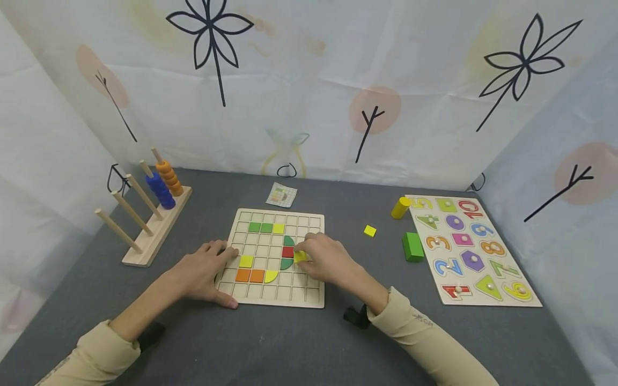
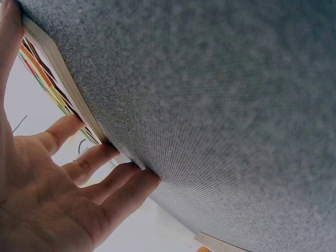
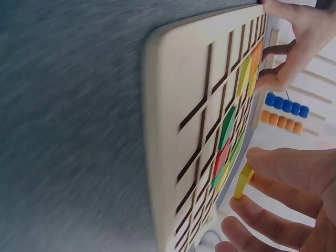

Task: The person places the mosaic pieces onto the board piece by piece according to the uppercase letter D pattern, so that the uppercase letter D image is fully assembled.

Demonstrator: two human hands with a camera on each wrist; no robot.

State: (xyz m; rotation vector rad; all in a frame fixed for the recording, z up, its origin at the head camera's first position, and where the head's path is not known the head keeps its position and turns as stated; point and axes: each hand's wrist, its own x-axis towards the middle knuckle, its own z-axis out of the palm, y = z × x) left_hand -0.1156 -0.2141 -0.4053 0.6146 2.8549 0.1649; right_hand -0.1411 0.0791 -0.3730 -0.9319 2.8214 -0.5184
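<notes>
A wooden grid board (image 1: 275,214) lies flat on the grey table, with green, yellow, orange and red tiles set in some cells. Along its left side rests my left hand (image 1: 200,273), fingers loosely spread; in the left wrist view the fingertips (image 2: 110,149) touch the board's edge. My right hand (image 1: 330,260) is over the board's right half, pinching a yellow tile (image 3: 243,181) between thumb and fingers. That tile is held tilted, right beside the red tile (image 1: 287,252) and the green quarter-round tiles (image 1: 287,264).
A small pattern card (image 1: 281,195) lies behind the board. Left stands a peg abacus (image 1: 159,225) with blue and orange beads. On the right are a loose yellow tile (image 1: 369,230), a yellow cylinder (image 1: 401,208), a green block (image 1: 413,247) and a number puzzle board (image 1: 483,301).
</notes>
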